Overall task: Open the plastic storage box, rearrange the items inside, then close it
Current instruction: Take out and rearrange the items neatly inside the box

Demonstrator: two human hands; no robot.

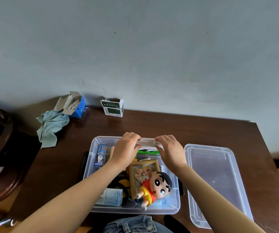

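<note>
The clear plastic storage box (91,167) sits open in the middle of the dark wooden surface (152,126), its see-through lid (217,180) lying just to the right. Inside there's a cartoon boy figure (155,187) in a red shirt, a small wooden picture frame (132,179) and a blue carton (100,156). Left hand (127,149) and right hand (169,148) each grip one end of a slim white packet (148,143) above the far rim; its print is too blurry to read.

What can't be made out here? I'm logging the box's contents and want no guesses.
Head view only:
- White packet: print too small; ends covered by left hand and right hand.
- Storage box bottom layer: hidden under toy figure and wooden frame.
- Green carton: text unreadable.
</note>
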